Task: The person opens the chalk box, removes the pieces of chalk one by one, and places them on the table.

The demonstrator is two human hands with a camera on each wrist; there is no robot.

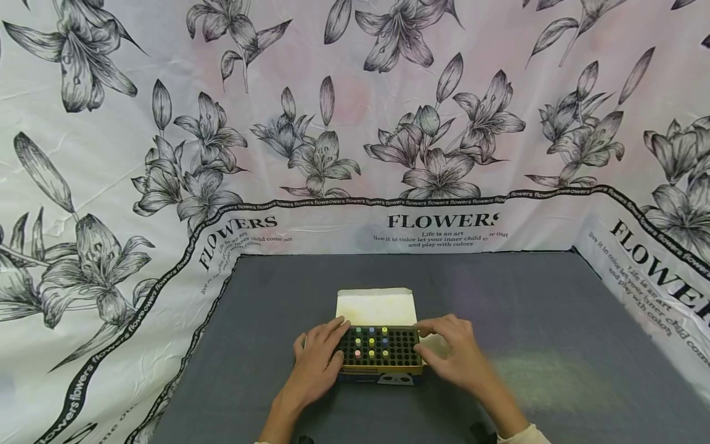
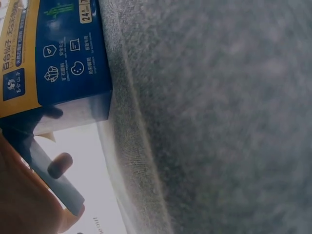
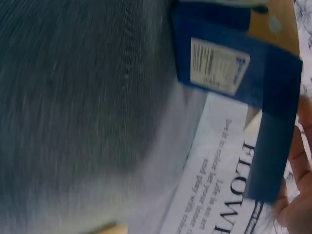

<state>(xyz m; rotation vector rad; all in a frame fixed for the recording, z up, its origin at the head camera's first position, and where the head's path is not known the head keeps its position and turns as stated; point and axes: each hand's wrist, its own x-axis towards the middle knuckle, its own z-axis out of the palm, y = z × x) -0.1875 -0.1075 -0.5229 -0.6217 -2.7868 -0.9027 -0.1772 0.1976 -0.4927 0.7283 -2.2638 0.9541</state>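
A blue and yellow cardboard box point(image 1: 379, 370) stands on the grey cloth, its pale lid point(image 1: 376, 307) folded back. Inside is a black tray point(image 1: 402, 345) with rows of round holes. Three columns of short coloured sticks point(image 1: 371, 341), green, yellow, blue and pink, poke up from it. My left hand point(image 1: 316, 357) holds the box's left side, thumb at the tray edge and fingers at the far corner. Its fingers curl by a blue side flap point(image 2: 53, 175) in the left wrist view. My right hand point(image 1: 452, 348) grips the right side, thumb and forefinger at the edge, near another flap point(image 3: 273, 146).
Grey cloth point(image 1: 266, 296) covers the table around the box. A white flower-printed sheet point(image 1: 310, 228) rises behind and along both sides. Small dark objects point(image 1: 482, 431) show at the near edge. A barcode label point(image 3: 217, 66) is on the box's right end.
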